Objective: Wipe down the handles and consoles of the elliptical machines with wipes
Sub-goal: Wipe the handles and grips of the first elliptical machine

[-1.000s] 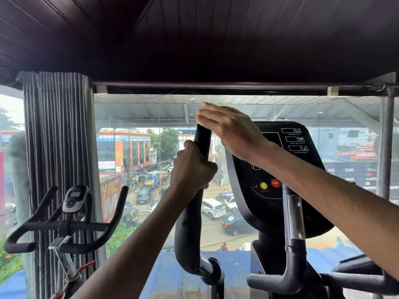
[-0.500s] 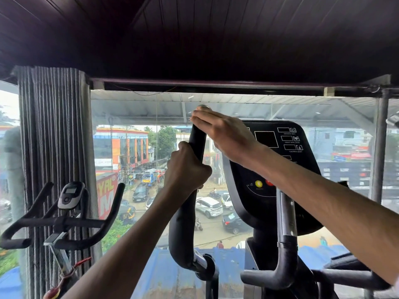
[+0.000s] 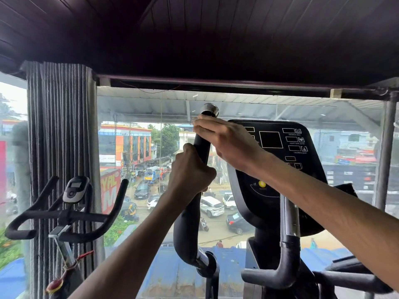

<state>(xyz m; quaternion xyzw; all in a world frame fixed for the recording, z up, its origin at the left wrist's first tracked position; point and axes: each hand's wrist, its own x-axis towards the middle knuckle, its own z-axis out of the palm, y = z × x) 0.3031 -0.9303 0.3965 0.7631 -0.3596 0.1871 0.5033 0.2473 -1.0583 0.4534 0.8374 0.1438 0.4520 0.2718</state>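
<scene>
Head camera showed my right hand (image 3: 224,141), fingers flat, had slid down off the handle (image 3: 199,147) top, baring its cap, while my left hand (image 3: 190,171) gripped lower; no wipe showed.

Two hands (image 3: 192,175) (image 3: 228,141), one console (image 3: 278,160), one curtain (image 3: 62,147).

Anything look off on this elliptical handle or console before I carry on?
One thing: no wipe shows in either hand. The left hand grips the handle; the right hand lies near its top. The console looks intact.
</scene>
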